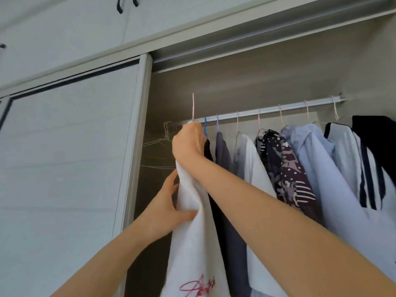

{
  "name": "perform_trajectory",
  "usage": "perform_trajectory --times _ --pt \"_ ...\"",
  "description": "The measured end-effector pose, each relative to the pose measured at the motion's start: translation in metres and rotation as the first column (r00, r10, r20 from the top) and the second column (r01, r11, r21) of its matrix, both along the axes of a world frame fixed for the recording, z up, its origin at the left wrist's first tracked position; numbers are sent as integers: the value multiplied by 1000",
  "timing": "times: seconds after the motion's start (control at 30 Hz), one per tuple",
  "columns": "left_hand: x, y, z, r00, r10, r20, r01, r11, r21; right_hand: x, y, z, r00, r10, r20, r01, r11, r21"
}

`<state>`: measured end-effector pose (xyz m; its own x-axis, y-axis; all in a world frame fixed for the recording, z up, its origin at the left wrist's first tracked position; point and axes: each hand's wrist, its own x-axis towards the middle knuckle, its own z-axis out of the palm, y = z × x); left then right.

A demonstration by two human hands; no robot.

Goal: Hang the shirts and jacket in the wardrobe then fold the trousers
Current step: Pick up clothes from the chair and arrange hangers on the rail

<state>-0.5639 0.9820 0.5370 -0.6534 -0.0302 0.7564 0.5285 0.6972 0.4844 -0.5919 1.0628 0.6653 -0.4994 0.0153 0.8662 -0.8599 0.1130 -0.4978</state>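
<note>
Rail [267, 110] of the open wardrobe: a short bare stretch lies between the empty wire hangers [162, 142], at the left end beside the door [137, 146], and the blue hanger [205, 127]. The right hand [188, 144], gripping the shirt [192, 221], fills this stretch, and its pink hook [193, 106] stands in the free space above the rail. Rightward, hung clothes [310, 163] crowd the rail to its end; the left hand [169, 202] holds the shirt beside the open space under the wire hangers.

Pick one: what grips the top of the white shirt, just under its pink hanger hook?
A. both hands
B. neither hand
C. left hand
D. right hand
D: the right hand grips the white shirt right under the pink hook; the left hand holds the fabric lower down.
</note>
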Motion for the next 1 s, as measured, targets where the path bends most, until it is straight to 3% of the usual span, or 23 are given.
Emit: perform_trajectory --times 0.1,0.3,0.47,0.57,0.67,0.73,0.8,0.87,1.0 --pt "-18 -4 -1 939 299 -169 -305 952 -10 -14 -24 6 999 -36 -1 36 999 -12" --pt "-62 -30 0 877 393 -276 -373 919 124 -46 -56 17 993 -111 -29 111 994 -26" --pt "-91 -43 18 911 256 -324 -143 932 333 -70 -78 40 985 -163 -51 161 986 -30" --pt "-94 -43 33 940 114 -323 77 850 522 -90 -89 57 971 -226 -75 225 974 -17" --pt "-96 -47 42 965 -50 -259 181 838 515 -109 -101 68 944 -308 -118 313 950 22" --pt "-104 -47 43 976 66 -210 1 951 308 -121 -110 69 929 -343 -140 350 936 28" --pt "-117 -49 37 915 323 -240 -300 945 127 -130 -118 69 911 -384 -151 395 917 50" --pt "-127 -51 31 883 396 -251 -363 916 167 -137 -125 70 895 -422 -146 436 896 85" --pt "-138 -60 22 901 375 -220 -271 880 390 -145 -126 66 823 -510 -249 560 800 214"
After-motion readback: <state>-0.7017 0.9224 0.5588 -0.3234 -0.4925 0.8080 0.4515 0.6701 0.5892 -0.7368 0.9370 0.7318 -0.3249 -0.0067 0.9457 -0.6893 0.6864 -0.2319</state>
